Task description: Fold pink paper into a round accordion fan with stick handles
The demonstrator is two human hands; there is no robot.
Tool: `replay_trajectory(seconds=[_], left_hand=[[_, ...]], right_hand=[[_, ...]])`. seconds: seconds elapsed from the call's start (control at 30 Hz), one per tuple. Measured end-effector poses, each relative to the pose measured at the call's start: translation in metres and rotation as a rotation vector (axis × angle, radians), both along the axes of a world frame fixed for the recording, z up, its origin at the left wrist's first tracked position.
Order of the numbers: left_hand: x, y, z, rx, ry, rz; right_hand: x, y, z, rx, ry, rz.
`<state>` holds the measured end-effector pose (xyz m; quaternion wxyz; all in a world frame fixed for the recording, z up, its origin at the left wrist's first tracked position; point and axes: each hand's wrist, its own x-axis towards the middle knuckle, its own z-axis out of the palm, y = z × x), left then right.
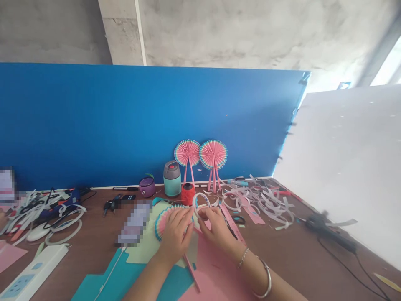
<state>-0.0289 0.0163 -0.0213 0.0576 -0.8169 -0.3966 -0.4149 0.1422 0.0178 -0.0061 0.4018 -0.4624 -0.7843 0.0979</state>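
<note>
A pleated paper fan (160, 223), pink with a yellow and blue edge, lies on the paper sheets. Over its right part my left hand (177, 230) rests flat, fingers stretched out, hiding much of it. A pink paper stick (191, 272) extends from beneath that hand towards me. My right hand (216, 228) is closed, thumb and fingers pinching a white ring-shaped tape (196, 205) held upright just right of the fan. Whether it is a roll or a looped strip I cannot tell. Pink paper (216, 267) and teal paper (125, 280) lie below my hands.
Two finished-looking pink fans (213, 154) lean against the blue partition (94, 125). Nearby stand a teal flask (172, 184), a red container (187, 194) and a purple pot (147, 187). Curled white strips (269, 200) lie right; a pink ruler (233, 223), phone (134, 223) and power strip (34, 271) too.
</note>
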Motion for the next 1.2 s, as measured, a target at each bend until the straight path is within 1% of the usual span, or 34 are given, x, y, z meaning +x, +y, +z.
replay_trajectory(seconds=[0.1,0.17,0.3,0.47,0.6,0.77,0.93,1.0,1.1,1.2], left_hand=[[0.001,0.001,-0.005,0.002,0.038,-0.028],[0.002,0.001,-0.007,0.020,0.024,-0.042],[0.002,0.003,-0.009,0.039,-0.086,-0.059],[0.002,0.005,-0.007,-0.029,-0.236,-0.061],[0.003,0.005,-0.004,-0.092,-0.317,-0.073],[0.004,0.003,-0.001,-0.149,-0.319,-0.080],[0.004,0.003,-0.004,-0.160,-0.302,-0.108],[0.004,0.003,-0.006,-0.153,-0.342,-0.093],[0.004,0.002,-0.008,-0.155,-0.422,-0.020],[0.004,0.002,-0.008,-0.140,-0.389,0.002]], right_hand=[[0.001,0.000,-0.007,-0.007,-0.014,0.017],[0.002,-0.001,-0.008,-0.019,-0.015,0.014],[0.001,-0.004,-0.008,-0.057,-0.014,0.022],[-0.001,-0.007,-0.006,-0.100,-0.024,0.055],[-0.001,-0.009,-0.006,-0.090,-0.069,0.071],[-0.001,-0.011,-0.003,-0.076,-0.090,0.081],[-0.001,-0.007,-0.003,-0.061,-0.031,0.009],[-0.001,-0.006,-0.004,-0.073,-0.012,-0.005],[-0.001,-0.007,-0.003,-0.093,-0.009,-0.013],[-0.001,-0.009,-0.001,-0.087,-0.026,-0.004]])
